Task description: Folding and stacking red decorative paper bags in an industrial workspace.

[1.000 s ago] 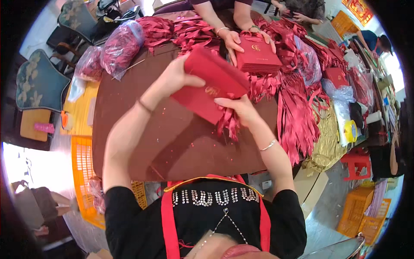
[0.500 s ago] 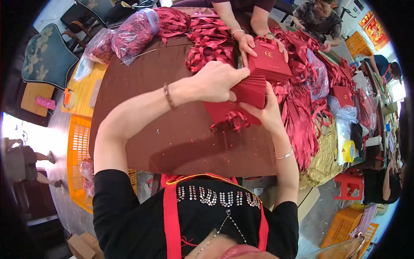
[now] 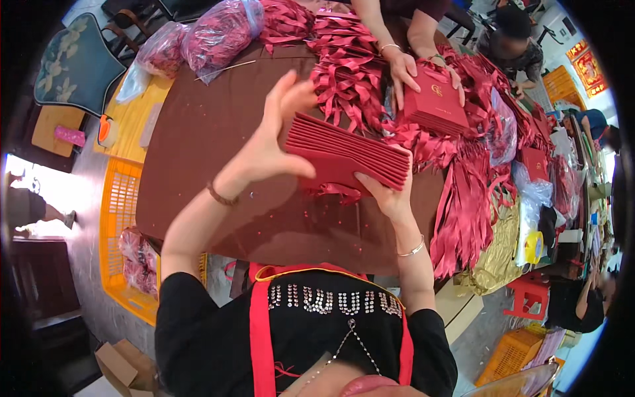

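A stack of flat dark-red paper gift bags is held above the brown-covered table, its layered edges fanned toward me. My right hand grips the stack's right end, thumb in front and fingers mostly hidden behind. At the other end, my left hand is open, thumb and fingers spread apart around the corner; whether the thumb touches the bags I cannot tell. Below the stack hangs a red ribbon handle. Across the table, another person's hands hold a second stack of red gift bags with a gold emblem.
Heaps of red ribbon-handled bags cover the table's right side and far middle. Filled plastic bags lie at the far left. An orange crate stands left of the table, gold cloth at right. Other people work further right.
My left hand has let go of the bags and moved left, its fingers spreading. The stack has turned, showing more layered edges, while the right hand keeps its hold. The view has shifted slightly.
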Demonstrator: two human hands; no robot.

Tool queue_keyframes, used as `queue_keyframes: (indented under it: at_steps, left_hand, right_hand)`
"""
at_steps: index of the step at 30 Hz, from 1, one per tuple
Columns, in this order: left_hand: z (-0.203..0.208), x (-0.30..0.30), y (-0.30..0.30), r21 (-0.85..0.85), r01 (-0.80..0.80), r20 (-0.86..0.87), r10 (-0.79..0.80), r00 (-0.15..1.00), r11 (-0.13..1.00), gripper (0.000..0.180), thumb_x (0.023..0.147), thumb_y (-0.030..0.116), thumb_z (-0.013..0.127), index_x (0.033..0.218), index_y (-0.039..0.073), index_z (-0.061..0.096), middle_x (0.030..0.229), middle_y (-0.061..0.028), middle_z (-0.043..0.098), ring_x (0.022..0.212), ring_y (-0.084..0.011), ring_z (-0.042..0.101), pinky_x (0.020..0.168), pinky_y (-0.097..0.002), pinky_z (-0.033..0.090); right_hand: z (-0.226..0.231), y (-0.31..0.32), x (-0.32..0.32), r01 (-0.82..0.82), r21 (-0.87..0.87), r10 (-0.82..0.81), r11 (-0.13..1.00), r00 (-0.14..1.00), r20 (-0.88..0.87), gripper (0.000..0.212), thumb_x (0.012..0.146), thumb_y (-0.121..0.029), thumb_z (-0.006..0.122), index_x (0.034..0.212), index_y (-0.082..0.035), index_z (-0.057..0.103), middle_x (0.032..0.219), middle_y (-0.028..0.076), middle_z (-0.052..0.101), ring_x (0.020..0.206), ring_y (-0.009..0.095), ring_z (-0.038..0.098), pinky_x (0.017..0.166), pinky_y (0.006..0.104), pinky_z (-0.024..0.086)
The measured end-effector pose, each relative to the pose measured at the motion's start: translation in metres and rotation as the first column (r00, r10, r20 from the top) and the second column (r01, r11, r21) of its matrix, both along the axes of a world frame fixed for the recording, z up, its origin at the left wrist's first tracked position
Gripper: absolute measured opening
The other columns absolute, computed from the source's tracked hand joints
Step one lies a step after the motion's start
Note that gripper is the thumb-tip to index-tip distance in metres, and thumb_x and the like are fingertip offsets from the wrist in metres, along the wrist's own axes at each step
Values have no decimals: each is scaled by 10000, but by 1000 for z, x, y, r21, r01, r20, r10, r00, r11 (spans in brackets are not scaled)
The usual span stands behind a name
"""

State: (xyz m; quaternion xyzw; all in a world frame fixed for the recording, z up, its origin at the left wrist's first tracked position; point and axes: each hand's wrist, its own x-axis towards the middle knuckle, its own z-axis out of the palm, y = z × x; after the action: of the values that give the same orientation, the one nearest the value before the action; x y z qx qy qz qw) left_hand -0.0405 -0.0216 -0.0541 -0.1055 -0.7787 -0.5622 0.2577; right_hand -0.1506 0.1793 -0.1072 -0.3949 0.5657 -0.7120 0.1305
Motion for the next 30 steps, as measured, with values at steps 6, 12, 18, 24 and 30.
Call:
queue_keyframes:
  at_steps: [6,12,18,24,30]
  left_hand:
    - [-62,24,18,434,-84,28,79,996,897,1257,487,259,889,1420,113,61,1393,-140,300,1267,-234,336,1013,-387,336]
    - [-114,41,-12,-4,-234,234,229,945,972,721,611,74,818,1213,29,423,1061,-76,590,963,-136,567,862,-305,461]
    - [-153,33,-17,252,-316,403,198,894,915,620,630,58,803,1127,23,434,1072,-77,577,1003,-141,548,882,-309,446]
    - [-159,38,-13,255,-314,428,185,885,914,630,628,68,806,1131,26,430,1071,-83,570,1008,-154,545,891,-305,436]
    - [-162,39,-19,164,-339,428,243,870,926,638,632,99,814,1134,25,427,1041,-87,593,963,-164,573,852,-307,460]
  right_hand:
    - [-3,-15,2,-76,-38,60,996,950,-306,588,633,11,780,1080,-35,401,987,97,512,916,205,556,811,305,453]
    - [-26,-43,8,-75,89,90,993,979,-181,661,594,-23,814,1095,-33,383,1001,91,491,930,195,541,845,308,439]
    - [-94,-63,-2,-214,234,159,948,959,233,706,583,-28,825,1107,-30,352,1069,102,551,941,163,569,806,309,487]
    - [-99,-58,-4,-181,255,173,950,983,54,572,619,-12,795,1105,20,495,1006,77,629,911,135,598,796,291,496]
    - [-95,-64,-1,-217,298,182,930,973,140,518,638,4,779,1085,26,519,993,70,638,898,126,598,803,289,495]
